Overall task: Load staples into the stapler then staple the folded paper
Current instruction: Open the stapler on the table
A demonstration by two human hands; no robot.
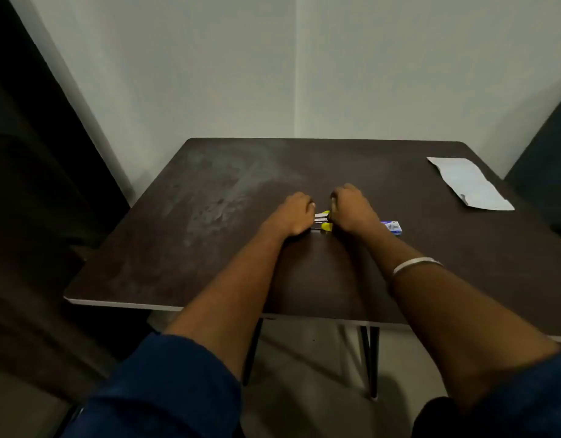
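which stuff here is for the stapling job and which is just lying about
For the job: stapler, staple box, folded paper, left hand, right hand.
Lying about: nothing loose; only the table and a bangle.

I see both hands on the dark brown table [209, 248]: my left hand [293, 214] and right hand [351, 208] flank a small yellow-and-metal stapler [322, 220]. A blue staple box [392, 226] lies beside the right wrist; the folded white paper [470, 184] sits well apart, far right.
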